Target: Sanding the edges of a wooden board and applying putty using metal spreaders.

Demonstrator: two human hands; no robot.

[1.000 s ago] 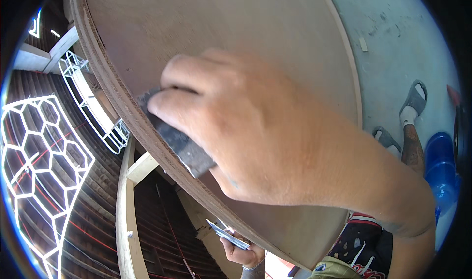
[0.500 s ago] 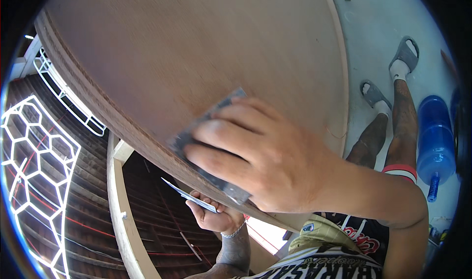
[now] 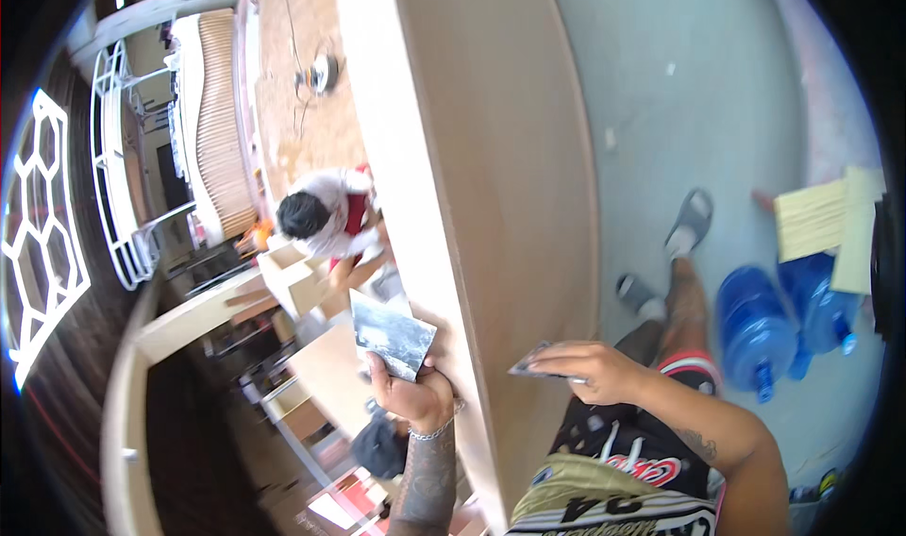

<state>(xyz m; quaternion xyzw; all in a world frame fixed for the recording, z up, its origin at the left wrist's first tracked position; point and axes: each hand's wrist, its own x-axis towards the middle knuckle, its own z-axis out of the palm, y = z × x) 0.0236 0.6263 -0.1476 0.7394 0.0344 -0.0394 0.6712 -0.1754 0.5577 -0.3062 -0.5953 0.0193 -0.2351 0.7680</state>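
Note:
My left hand (image 3: pixel 408 402) grips a thin, square grey plate (image 3: pixel 401 340) by its lower edge. Whitish smears mark the plate's face, and it is held left of a tall wooden panel (image 3: pixel 510 159). To the right of the panel's pale edge, my right hand (image 3: pixel 602 370) is closed on a flat, dark spreader blade (image 3: pixel 540 361), seen almost edge-on. This blade is held in front of the brown panel face; whether it touches cannot be made out.
Another person (image 3: pixel 330 217) bends at work beyond the panel, near a corded power tool (image 3: pixel 321 75). Pale wooden box parts (image 3: pixel 293 276) stand at left. Blue water jugs (image 3: pixel 755 328) and yellowish boards (image 3: pixel 812 220) are on the right. My sandalled feet (image 3: pixel 694 217) rest on the grey floor.
My right hand has lifted the spreader blade off the panel face, where it was pressed flat. The view has swung, bringing the other person into sight. My left hand's plate now faces me more.

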